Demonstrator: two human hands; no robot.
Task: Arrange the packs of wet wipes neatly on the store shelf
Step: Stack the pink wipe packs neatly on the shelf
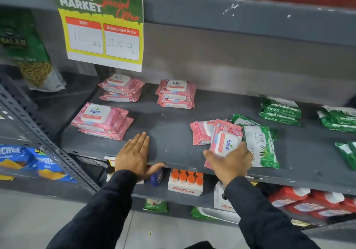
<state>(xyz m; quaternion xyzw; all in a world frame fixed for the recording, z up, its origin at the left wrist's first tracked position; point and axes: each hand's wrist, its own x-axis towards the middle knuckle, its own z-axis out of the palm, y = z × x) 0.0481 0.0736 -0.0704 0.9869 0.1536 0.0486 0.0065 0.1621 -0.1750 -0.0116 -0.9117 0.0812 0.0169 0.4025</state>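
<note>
Pink Kara wet-wipe packs lie on the grey shelf (169, 133). One stack (102, 120) sits front left, another stack (122, 88) behind it, a third stack (176, 94) at the back middle. My right hand (230, 162) grips a tilted pink pack (225, 140) near the shelf's front edge; another loose pink pack (200, 133) lies just left of it. My left hand (134, 156) rests flat on the shelf edge, fingers spread, holding nothing. Green wipe packs (260, 146) lie beside my right hand, with more green packs (280, 110) further right.
A paper price sign (102, 27) hangs from the shelf above. A green snack bag (28, 56) stands at the left. Below the shelf are a box of orange-capped bottles (185, 183) and red packs (312, 202). A slotted metal upright (48, 144) borders the left.
</note>
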